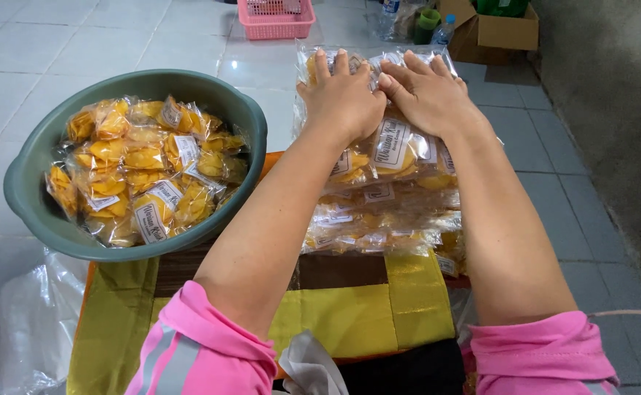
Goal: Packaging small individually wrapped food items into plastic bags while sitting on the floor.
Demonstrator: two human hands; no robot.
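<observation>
Under my fingers [349,66] the stacked clear plastic snack packets [386,183] feel glossy and crinkled. The round grey-green plastic basin [28,190] looks matt, and the yellow patchwork cloth [349,314] has a satin sheen.

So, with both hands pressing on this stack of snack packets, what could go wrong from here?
1. The left hand and right hand press flat on the tall stack of clear plastic packets of yellow snacks; the slippery packets could slide sideways.
2. Pressure might crush the snacks.
3. The heaped grey-green plastic basin sits close to the left arm, so a bump could tip it.
</observation>
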